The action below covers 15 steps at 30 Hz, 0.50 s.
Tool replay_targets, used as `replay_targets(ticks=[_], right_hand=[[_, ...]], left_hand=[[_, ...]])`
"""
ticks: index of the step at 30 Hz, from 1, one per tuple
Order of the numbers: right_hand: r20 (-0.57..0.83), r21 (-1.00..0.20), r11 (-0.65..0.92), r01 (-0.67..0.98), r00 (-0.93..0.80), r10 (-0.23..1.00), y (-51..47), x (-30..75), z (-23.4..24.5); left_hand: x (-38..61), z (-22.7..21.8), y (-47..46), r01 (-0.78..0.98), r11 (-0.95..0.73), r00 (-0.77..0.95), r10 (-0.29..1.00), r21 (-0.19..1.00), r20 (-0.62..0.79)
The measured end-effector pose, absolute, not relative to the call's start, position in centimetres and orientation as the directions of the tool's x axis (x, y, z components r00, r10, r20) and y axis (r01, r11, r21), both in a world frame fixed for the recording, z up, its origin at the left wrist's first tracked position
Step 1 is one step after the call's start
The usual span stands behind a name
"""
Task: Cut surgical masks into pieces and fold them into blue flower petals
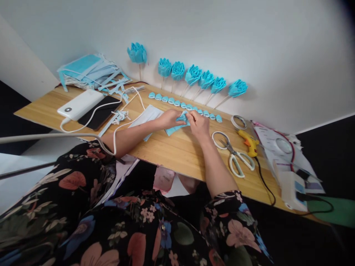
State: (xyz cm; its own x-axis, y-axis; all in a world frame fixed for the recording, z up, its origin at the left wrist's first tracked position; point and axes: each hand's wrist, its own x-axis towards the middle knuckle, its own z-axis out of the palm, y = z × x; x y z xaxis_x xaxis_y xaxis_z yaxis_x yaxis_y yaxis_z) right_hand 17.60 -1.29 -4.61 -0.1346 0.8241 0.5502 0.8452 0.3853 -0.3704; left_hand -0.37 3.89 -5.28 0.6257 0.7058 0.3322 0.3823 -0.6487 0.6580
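Between my two hands is a small piece of light-blue mask fabric [183, 117], bunched at its upper part. My left hand [169, 119] pinches its left side, and my right hand [198, 123] grips the right side with thumb and fingers. A flat blue piece [174, 130] shows just under the hands; I cannot tell whether it is part of the held fabric. Behind the hands runs a row of several small folded blue petals [171, 100]. Left of my left hand lie flat mask sheets [148, 115], partly covered by the forearm.
Several blue fabric flowers [193, 75] on sticks lean against the wall. Cut masks [83, 70] are piled back left, near a white power bank [80, 103], a phone [100, 114] and a cable. Rightward lie scissors [232, 152], a tape roll [238, 122], a yellow glue gun [249, 143] and a power strip [292, 190].
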Motion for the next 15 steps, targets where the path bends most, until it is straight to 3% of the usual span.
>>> replay_targets(ticks=[15], right_hand=[[0.541, -0.347, 0.362, 0.865, -0.131, 0.831, -0.86, 17.24, -4.67]], left_hand=[[-0.61, -5.58, 4.43, 0.404, -0.671, 0.634, 0.695, 0.622, 0.339]])
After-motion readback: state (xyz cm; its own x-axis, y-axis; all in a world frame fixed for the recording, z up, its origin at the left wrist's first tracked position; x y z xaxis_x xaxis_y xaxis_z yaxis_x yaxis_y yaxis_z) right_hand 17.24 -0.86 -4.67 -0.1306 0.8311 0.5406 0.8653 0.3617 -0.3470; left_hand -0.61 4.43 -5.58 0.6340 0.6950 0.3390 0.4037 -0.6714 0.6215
